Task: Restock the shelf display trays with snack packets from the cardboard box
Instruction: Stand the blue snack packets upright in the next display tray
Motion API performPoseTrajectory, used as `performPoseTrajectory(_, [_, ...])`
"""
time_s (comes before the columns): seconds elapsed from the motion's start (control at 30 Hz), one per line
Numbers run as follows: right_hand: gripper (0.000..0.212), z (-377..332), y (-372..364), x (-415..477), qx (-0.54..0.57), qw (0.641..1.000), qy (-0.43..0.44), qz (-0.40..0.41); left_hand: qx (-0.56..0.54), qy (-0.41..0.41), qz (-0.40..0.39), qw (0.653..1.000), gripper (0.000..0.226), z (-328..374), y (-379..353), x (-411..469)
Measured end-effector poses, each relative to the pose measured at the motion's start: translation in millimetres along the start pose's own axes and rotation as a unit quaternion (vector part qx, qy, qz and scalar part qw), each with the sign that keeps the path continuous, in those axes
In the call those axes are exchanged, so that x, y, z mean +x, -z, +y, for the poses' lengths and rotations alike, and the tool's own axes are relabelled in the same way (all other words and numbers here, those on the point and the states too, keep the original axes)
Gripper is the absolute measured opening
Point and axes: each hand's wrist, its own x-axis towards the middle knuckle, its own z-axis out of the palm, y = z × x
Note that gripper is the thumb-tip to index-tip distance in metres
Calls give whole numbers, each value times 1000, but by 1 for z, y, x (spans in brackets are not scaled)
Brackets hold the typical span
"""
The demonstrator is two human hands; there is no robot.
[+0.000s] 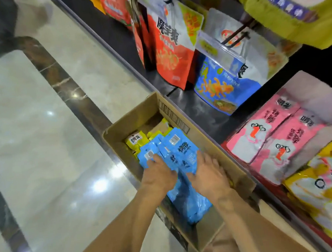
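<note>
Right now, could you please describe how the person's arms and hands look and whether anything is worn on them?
The left hand and right hand are both bare, without gloves. The forearms are bare too, down to the frame's bottom edge: no sleeves, watch or bracelet show. No ring shows on the visible fingers.

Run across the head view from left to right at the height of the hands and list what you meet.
Marble floor → cardboard box's left wall → left hand → right hand → pink packets → yellow packets. The blue packets under both hands are left out.
</note>
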Motion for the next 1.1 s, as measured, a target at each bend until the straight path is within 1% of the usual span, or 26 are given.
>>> performPoseTrajectory(0.07, [83,3,-8,5,-3,1000,1,-6,-13,24,14,1000,91,6,-13,4])
performPoseTrajectory(0.17, [81,7,-16,12,-21,1000,10,13,-38,40,44,997,97,14,-31,7])
performPoseTrajectory(0.27, [78,6,-18,17,-46,999,4,27,-63,50,94,992,97,14,-45,9])
performPoseTrajectory(0.37, [69,4,-23,20,-51,998,6,25,-114,60,115,985,96,12,-53,11])
performPoseTrajectory(0.47, [61,6,-24,25,-15,1000,11,18,-174,67,121,975,92,12,-54,13])
performPoseTrajectory(0.53, [50,8,-22,25,10,1000,14,14,-210,71,126,967,91,11,-53,12])
performPoseTrajectory(0.63, [40,11,-18,22,16,999,22,22,-266,60,133,953,93,5,-52,9])
performPoseTrajectory(0.7, [39,13,-13,21,26,999,28,28,-301,46,142,942,89,1,-51,4])
performPoseTrajectory(0.83, [41,12,-3,16,74,996,33,29,-351,12,175,920,78,-4,-43,-9])
performPoseTrajectory(0.93, [36,8,7,12,136,990,21,38,-368,-12,201,908,68,-3,-29,-21])
performPoseTrajectory(1.03, [24,3,23,5,209,977,18,37,-430,-12,182,884,65,-6,-14,-31])
performPoseTrajectory(1.1, [24,2,35,-3,286,958,20,31,-475,-32,166,863,61,-9,-5,-36])
